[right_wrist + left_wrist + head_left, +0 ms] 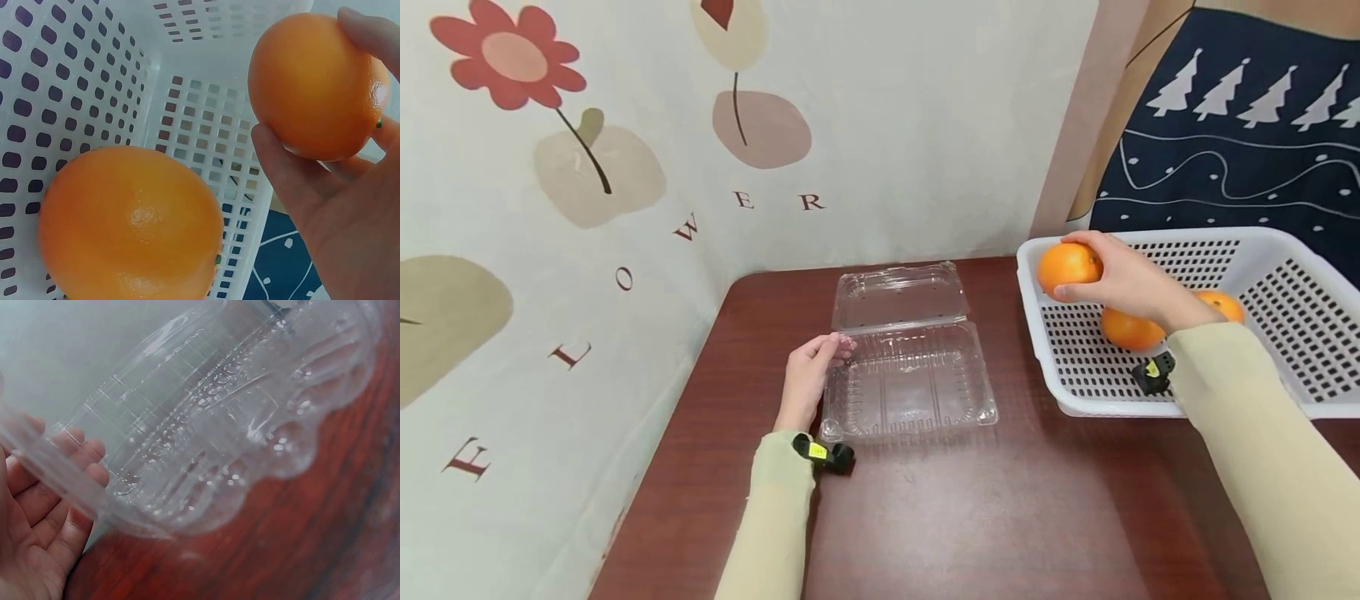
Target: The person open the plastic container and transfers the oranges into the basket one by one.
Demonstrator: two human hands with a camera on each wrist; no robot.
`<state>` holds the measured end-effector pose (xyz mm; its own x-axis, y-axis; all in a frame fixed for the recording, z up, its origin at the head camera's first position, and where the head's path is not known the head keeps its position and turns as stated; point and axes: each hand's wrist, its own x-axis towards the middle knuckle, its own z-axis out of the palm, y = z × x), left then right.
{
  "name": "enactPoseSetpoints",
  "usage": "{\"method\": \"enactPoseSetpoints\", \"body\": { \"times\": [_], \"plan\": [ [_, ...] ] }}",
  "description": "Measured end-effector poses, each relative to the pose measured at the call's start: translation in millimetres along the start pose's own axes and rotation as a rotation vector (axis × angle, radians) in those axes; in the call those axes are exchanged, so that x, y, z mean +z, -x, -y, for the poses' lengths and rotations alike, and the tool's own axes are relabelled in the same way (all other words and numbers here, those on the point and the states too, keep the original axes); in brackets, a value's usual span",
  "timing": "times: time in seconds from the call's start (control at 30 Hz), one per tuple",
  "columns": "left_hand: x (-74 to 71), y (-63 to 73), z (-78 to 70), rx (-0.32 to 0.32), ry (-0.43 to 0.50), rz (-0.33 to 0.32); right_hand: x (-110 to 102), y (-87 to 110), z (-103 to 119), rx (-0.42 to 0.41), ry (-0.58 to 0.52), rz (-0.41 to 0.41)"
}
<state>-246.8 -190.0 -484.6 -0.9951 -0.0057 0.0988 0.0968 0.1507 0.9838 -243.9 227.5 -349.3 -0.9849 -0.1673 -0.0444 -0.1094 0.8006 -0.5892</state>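
My right hand (pixel 1112 271) grips an orange (pixel 1069 271) between thumb and fingers, above the left end of a white basket (pixel 1054 392). The right wrist view shows the fingers (pixel 294 169) curled around its side. Below, two more oranges (pixel 1131 330) lie in the basket, partly hidden by my right arm. On the table, a clear plastic clamshell container (pixel 917 383) lies with its lid (pixel 898 297) folded back toward the wall. My left hand (pixel 811 367) pinches the container's left rim near the hinge; its fingers (pixel 75 465) show through the plastic in the left wrist view.
The brown table (pixel 970 517) extends in front of the container. A patterned cloth (pixel 910 117) hangs behind and to the left, and a dark blue cloth with white trees (pixel 1232 167) hangs behind the basket. The basket's raised rim surrounds the oranges.
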Motion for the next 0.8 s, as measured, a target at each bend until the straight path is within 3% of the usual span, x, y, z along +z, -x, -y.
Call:
{"method": "enactPoseSetpoints", "body": {
  "times": [0.27, 0.47, 0.8],
  "plan": [
    [1.8, -1.8, 1.6, 0.011, -0.006, 0.018, 1.3, 0.6, -6.4, -0.002, 0.01, 0.001],
    [0.6, 0.4, 0.6, -0.006, -0.019, 0.002, 2.6, 0.8, -4.4, 0.006, 0.049, 0.056],
    [2.8, 8.9, -17.4, 0.02, 0.003, 0.014, 5.4, 0.8, -6.3, -0.005, 0.083, 0.094]
  ]
}}
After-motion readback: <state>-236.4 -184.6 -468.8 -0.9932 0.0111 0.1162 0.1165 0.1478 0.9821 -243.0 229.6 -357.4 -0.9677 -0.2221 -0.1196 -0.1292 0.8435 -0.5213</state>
